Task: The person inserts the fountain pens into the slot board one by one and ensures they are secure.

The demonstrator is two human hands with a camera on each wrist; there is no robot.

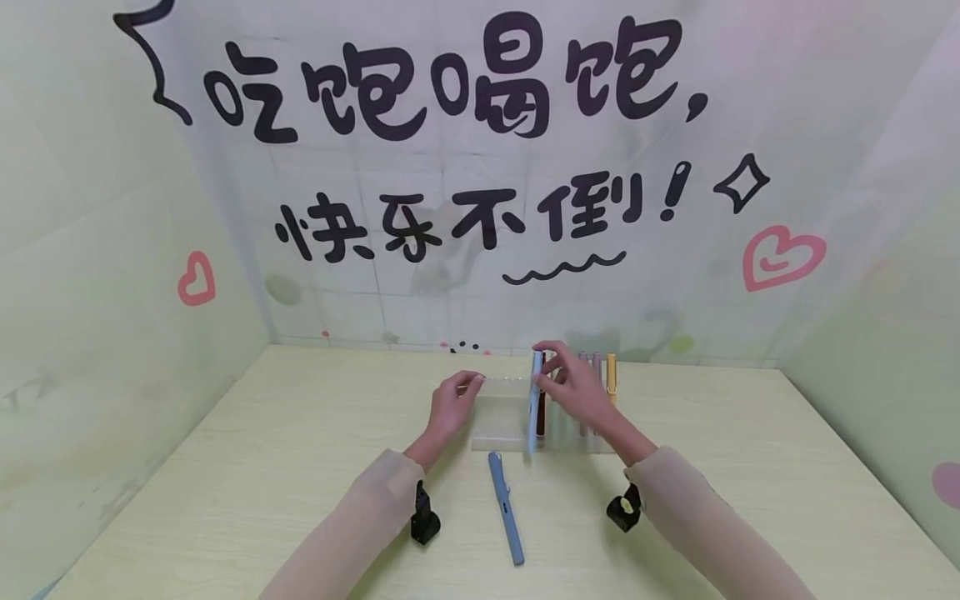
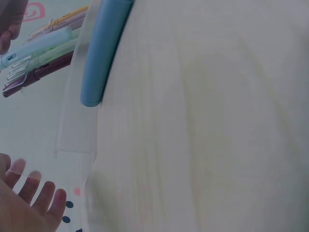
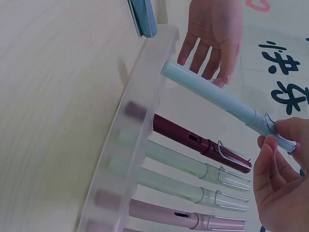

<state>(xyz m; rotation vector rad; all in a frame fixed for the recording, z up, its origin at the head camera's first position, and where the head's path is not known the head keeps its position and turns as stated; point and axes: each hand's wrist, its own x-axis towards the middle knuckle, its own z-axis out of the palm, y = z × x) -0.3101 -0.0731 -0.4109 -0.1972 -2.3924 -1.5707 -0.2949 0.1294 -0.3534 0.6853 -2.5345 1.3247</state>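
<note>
My right hand (image 1: 573,387) pinches a light blue fountain pen (image 3: 207,92) near its clip end, between thumb and fingers. The pen stands nearly upright in the head view, its lower end in front of the clear pen rack (image 1: 501,417). At the rack's upper left corner is my left hand (image 1: 453,402), its fingers extended and fingertips right at the edge. In the rack stands a dark red pen (image 3: 181,137), beside pale green pens (image 3: 174,159) and a mauve pen (image 3: 161,212). A darker blue pen (image 1: 506,508) lies on the table before the rack.
The pale wood-grain table (image 1: 300,500) runs back to a printed cloth wall (image 1: 420,308). A yellow pen (image 1: 611,379) stands at the rack's right end. Black wrist cameras (image 1: 424,517) hang below both sleeves.
</note>
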